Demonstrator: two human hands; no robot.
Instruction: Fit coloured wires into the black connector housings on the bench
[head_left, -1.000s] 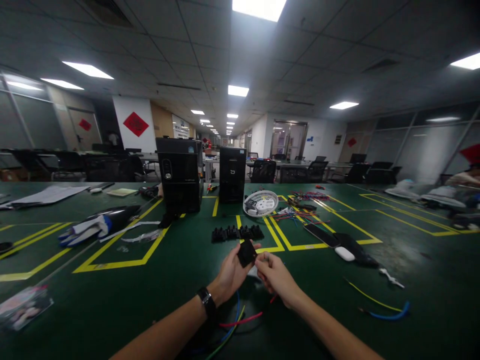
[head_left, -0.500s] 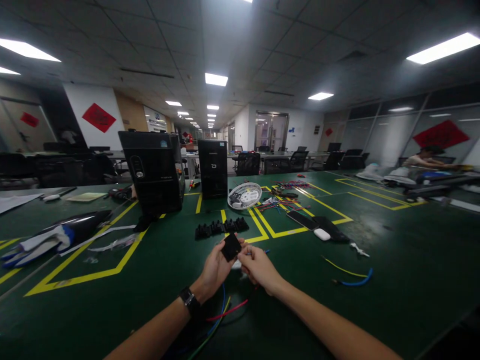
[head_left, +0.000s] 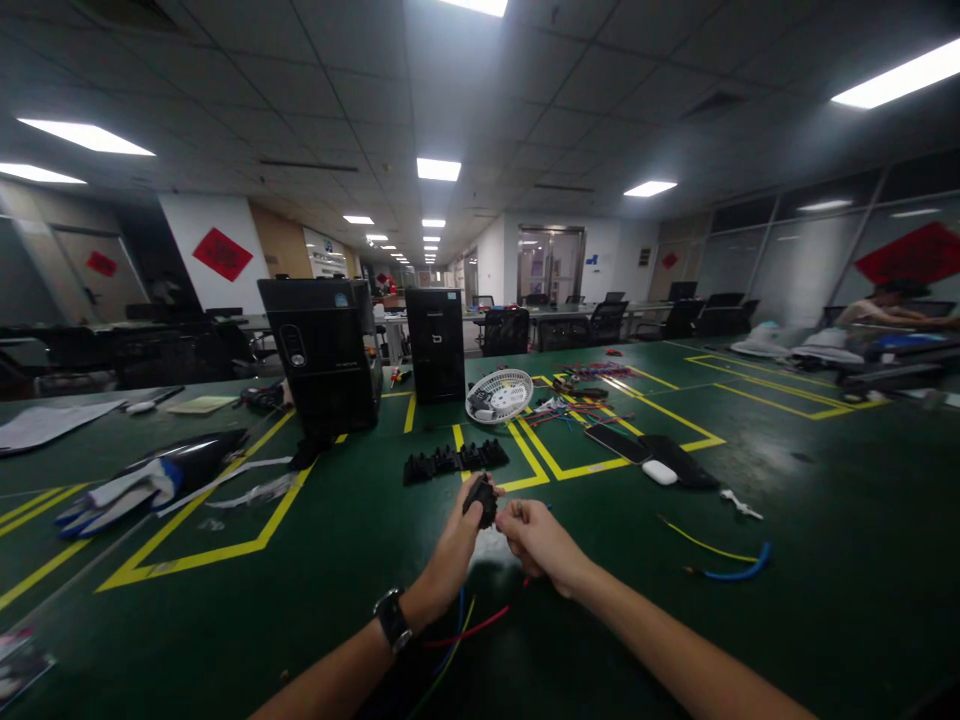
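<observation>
Gripping black block (head_left: 487, 498), parts-filled basket (head_left: 515, 381) beyond

The left grip (head_left: 456, 540) holds a black part (head_left: 481, 502) beside the right grip (head_left: 541, 542).

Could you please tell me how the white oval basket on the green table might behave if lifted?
The white basket would probably feel light for its size, since its wall is full of openings. Its loose-looking contents could slide or spill if it tilts.
</observation>
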